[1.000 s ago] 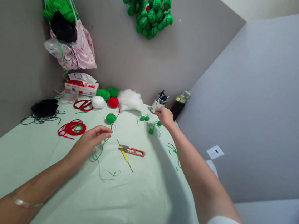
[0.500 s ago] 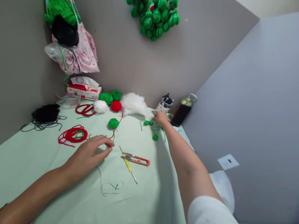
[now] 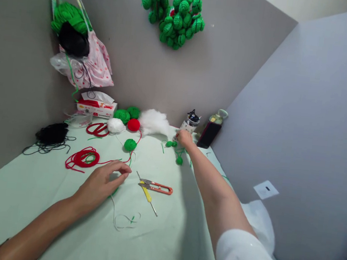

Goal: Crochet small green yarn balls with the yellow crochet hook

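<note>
My left hand point(image 3: 100, 182) lies on the near part of the table, thumb and forefinger curved with a small gap between their tips. Part of a green piece point(image 3: 114, 191) shows at its underside, and a thin pale thread point(image 3: 114, 215) runs out from there. To its right, orange-handled thread snips point(image 3: 157, 187) rest across a yellow-handled crochet hook point(image 3: 146, 193). My right hand point(image 3: 184, 138) reaches to the far end, fingers drawn together beside a jar point(image 3: 189, 123); what they pinch, if anything, is too small to make out. Small green crocheted balls point(image 3: 179, 160) lie by it.
White stuffing point(image 3: 154, 122), a red yarn ball point(image 3: 133, 124), a green yarn ball point(image 3: 130, 144) and a tissue box point(image 3: 97, 108) line the back. Coiled red cord point(image 3: 82, 158) and black yarn point(image 3: 52, 133) lie left. A dark bottle point(image 3: 211, 130) stands right.
The view has shifted slightly. Both hands keep almost the same place and shape, and the things on the table have not visibly moved.
</note>
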Motion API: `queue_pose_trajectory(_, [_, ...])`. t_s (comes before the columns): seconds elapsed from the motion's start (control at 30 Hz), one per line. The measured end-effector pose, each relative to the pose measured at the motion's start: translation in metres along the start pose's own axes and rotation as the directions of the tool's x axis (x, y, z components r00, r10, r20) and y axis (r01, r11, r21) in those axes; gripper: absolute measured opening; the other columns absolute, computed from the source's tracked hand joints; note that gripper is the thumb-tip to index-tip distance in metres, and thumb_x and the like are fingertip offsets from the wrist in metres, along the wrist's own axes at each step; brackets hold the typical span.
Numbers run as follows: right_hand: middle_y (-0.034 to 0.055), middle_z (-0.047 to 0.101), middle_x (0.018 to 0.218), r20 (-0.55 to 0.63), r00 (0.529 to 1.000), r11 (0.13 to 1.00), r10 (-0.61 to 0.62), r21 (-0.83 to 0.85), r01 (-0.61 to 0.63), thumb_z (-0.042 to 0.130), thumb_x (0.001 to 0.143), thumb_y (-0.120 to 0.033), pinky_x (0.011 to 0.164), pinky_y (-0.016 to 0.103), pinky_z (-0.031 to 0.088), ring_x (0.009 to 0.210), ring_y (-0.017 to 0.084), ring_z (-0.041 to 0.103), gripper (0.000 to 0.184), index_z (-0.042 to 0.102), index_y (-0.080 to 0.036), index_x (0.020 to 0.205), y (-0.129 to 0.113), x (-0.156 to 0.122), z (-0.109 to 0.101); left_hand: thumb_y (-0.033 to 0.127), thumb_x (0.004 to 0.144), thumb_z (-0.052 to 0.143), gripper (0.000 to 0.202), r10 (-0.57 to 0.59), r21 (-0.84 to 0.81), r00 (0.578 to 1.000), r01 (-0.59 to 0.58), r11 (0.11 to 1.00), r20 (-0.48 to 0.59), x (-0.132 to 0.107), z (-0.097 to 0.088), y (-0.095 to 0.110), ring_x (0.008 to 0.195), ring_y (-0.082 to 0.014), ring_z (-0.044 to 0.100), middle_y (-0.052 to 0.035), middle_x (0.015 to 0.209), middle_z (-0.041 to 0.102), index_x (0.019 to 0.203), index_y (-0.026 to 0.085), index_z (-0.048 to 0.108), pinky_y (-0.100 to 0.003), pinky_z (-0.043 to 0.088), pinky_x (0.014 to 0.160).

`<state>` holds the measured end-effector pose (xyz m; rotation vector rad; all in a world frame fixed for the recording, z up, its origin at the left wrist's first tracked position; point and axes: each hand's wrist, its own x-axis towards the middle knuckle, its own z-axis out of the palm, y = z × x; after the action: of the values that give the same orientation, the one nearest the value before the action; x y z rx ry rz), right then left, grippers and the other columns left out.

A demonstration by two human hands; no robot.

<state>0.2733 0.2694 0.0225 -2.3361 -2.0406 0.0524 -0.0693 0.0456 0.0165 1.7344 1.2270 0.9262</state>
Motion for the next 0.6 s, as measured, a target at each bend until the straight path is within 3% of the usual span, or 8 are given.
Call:
queue_pose_trajectory(0.3, [0.0108, 0.065, 0.133, -0.004, 0.999, 0.998, -0.032, -0.047, 0.032, 0.065, 0.099, -0.038, 0.095, 0.047, 0.06, 0.114, 0.025, 0.067, 0.038, 0.062, -0.018, 0.131, 0.009, -0.006, -0.005, 0.047, 0.096, 0.057, 0.025, 0.013, 0.025, 1.0, -0.013, 1.0, 0.021, -0.001, -0.002, 0.001, 0.103, -0.0288, 0.065, -0.0057, 0.105, 0.071, 0.097, 0.026, 0.071, -0.035, 0.047, 0.082])
queue_pose_trajectory(0.6, [0.011, 0.065, 0.133, 0.01, 0.998, 0.996, -0.069, -0.047, 0.069, 0.066, 0.099, -0.038, 0.095, 0.047, 0.06, 0.114, 0.025, 0.068, 0.038, 0.062, -0.018, 0.131, -0.002, -0.008, -0.005, 0.048, 0.097, 0.056, 0.026, 0.019, 0.02, 0.999, -0.02, 1.0, 0.048, -0.002, 0.004, -0.003, 0.107, -0.0304, 0.064, -0.0057, 0.107, 0.071, 0.097, 0.027, 0.072, -0.037, 0.047, 0.087])
